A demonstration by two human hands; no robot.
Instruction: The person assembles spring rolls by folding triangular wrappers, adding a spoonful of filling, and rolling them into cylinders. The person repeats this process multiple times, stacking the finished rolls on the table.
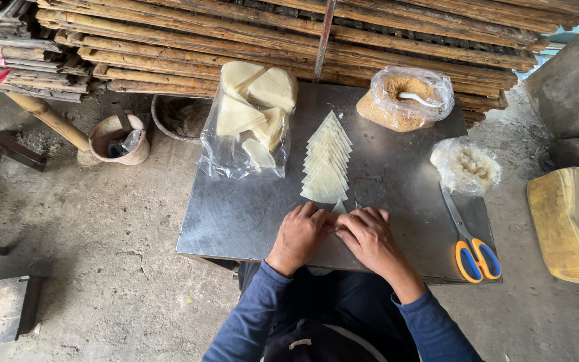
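My left hand (301, 232) and my right hand (368, 234) rest together on the near edge of a small metal table (236, 214). Between their fingertips sits a small pale triangular piece of wrapper (338, 208), pinched by both hands. Just beyond it lies a fanned row of pale triangular wrappers (327, 161). A clear plastic bag of larger pale wedge-shaped sheets (252, 117) lies at the table's far left.
A bag of brown granules with a white spoon (405, 97) sits far right, a bag of white filling (465, 165) nearer. Scissors with orange and blue handles (472, 249) lie at the right edge. Stacked bamboo racks (303, 33), a clay pot (118, 137), a yellow container (571, 221).
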